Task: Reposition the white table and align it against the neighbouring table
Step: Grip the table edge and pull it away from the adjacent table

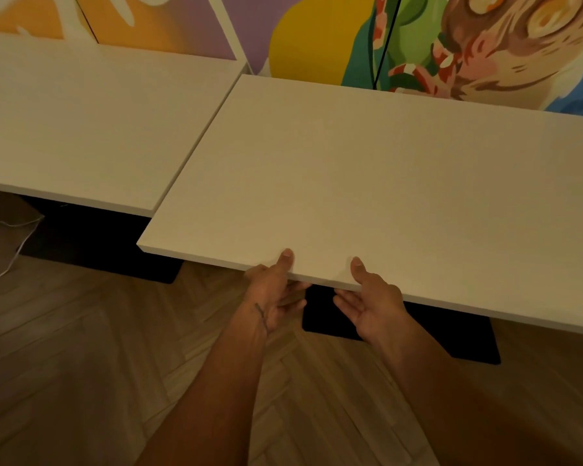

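From the head camera, the flat white table with a hard square top (367, 183) sits right beside the neighbouring white table (91, 129). Its near edge sticks out further. The left hand (271, 294) and right hand (371, 304) both grip that near edge, thumbs on top and fingers under. It looks stiff and heavy on its black base plate (451, 334), so sliding from the edge seems best.

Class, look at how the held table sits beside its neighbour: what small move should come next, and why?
Probably push the white table a little away from the person. Both hands, left hand and right hand, grip its near edge, and its side already meets the neighbouring table, but its near edge juts out past the neighbour's.
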Action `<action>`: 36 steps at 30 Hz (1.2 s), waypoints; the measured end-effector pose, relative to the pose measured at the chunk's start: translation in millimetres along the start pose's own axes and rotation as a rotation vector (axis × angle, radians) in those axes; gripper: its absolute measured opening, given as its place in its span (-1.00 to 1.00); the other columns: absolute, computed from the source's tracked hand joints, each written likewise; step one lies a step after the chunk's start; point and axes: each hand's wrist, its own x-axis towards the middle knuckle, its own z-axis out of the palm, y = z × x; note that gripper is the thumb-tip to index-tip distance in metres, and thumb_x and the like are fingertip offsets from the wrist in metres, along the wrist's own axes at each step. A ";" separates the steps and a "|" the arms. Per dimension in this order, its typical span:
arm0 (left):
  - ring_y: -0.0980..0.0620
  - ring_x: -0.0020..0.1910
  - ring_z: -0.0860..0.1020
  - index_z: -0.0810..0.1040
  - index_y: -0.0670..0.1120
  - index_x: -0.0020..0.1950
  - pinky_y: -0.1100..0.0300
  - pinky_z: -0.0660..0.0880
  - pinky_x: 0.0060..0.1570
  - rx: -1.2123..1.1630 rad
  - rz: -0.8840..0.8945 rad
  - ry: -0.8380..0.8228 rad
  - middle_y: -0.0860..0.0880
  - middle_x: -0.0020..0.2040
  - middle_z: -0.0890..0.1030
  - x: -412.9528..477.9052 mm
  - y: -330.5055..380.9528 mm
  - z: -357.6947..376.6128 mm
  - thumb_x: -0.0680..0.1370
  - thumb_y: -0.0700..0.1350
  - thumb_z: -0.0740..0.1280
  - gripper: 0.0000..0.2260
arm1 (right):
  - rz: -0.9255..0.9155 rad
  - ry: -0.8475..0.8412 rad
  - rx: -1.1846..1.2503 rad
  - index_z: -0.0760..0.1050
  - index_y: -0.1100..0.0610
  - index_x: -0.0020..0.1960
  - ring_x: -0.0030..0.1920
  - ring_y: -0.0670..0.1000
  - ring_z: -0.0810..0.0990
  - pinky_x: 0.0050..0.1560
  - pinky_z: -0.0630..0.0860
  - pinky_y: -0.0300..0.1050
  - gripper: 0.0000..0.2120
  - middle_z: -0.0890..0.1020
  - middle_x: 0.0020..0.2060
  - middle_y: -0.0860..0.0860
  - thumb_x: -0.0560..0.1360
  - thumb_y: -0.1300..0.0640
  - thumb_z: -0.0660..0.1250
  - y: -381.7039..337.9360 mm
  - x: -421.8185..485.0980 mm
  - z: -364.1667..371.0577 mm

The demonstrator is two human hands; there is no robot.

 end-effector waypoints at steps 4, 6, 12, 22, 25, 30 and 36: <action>0.04 -0.14 0.71 0.27 -0.09 0.48 0.04 0.65 -0.21 0.010 0.023 0.009 -0.04 0.08 0.65 -0.3 4.7 1.3 0.61 0.12 0.39 -0.44 | 0.004 -0.011 0.001 0.51 0.26 0.16 -0.01 0.14 0.69 0.01 0.67 0.06 -0.61 0.66 0.01 0.19 0.49 0.04 0.51 -3.0 -0.2 3.6; 0.05 -0.16 0.71 0.27 -0.08 0.49 0.05 0.66 -0.23 0.014 0.030 0.014 -0.04 0.08 0.65 0.1 6.7 1.8 0.60 0.12 0.40 -0.43 | 0.005 -0.025 -0.001 0.51 0.25 0.15 0.01 0.14 0.69 0.04 0.66 0.07 -0.62 0.65 0.03 0.19 0.49 0.04 0.51 -4.5 -0.1 4.4; 0.04 -0.14 0.70 0.28 -0.06 0.47 0.02 0.65 -0.18 0.006 0.036 0.009 -0.03 0.07 0.64 1.7 5.3 1.6 0.61 0.11 0.40 -0.45 | 0.002 -0.035 -0.010 0.49 0.23 0.05 -0.03 0.11 0.69 -0.02 0.66 0.04 -0.68 0.66 0.01 0.18 0.50 0.04 0.50 -1.0 2.3 2.4; -0.04 -0.14 0.68 0.42 -0.09 0.41 0.07 0.64 -0.34 -0.042 0.022 0.049 -0.10 0.06 0.65 2.4 3.5 5.7 0.60 0.07 0.42 -0.55 | 0.023 -0.104 -0.058 0.52 0.24 0.21 0.05 0.07 0.66 0.06 0.65 -0.03 -0.51 0.63 0.07 0.19 0.41 0.02 0.58 -10.1 -8.5 -26.0; -0.03 -0.18 0.63 0.47 -0.12 0.39 0.02 0.64 -0.24 -0.095 0.030 0.061 -0.09 0.00 0.62 0.6 -4.1 15.4 0.62 0.04 0.41 -0.59 | -0.015 -0.011 0.018 0.54 0.20 0.13 0.06 0.05 0.65 0.11 0.64 -0.02 -0.59 0.61 0.11 0.14 0.39 0.07 0.60 -23.7 -3.9 -53.1; -0.03 -0.12 0.58 0.53 -0.09 0.29 -0.01 0.59 -0.08 -0.047 -0.059 -0.056 -0.08 0.00 0.59 -12.3 -12.8 48.5 0.59 0.00 0.46 -0.66 | -0.052 0.077 0.079 0.53 0.23 0.11 0.02 0.09 0.63 0.13 0.63 0.00 -0.63 0.60 0.11 0.17 0.41 0.15 0.58 -54.4 2.8 -95.6; -0.03 -0.11 0.61 0.51 -0.12 0.35 -0.02 0.61 -0.23 0.010 -0.090 -0.042 -0.10 0.03 0.61 -7.8 -14.0 63.0 0.59 -0.05 0.47 -0.62 | -0.029 0.066 0.077 0.48 0.26 0.30 0.00 0.14 0.63 0.02 0.63 0.05 -0.47 0.61 0.10 0.18 0.42 0.14 0.57 -76.1 13.9 -121.6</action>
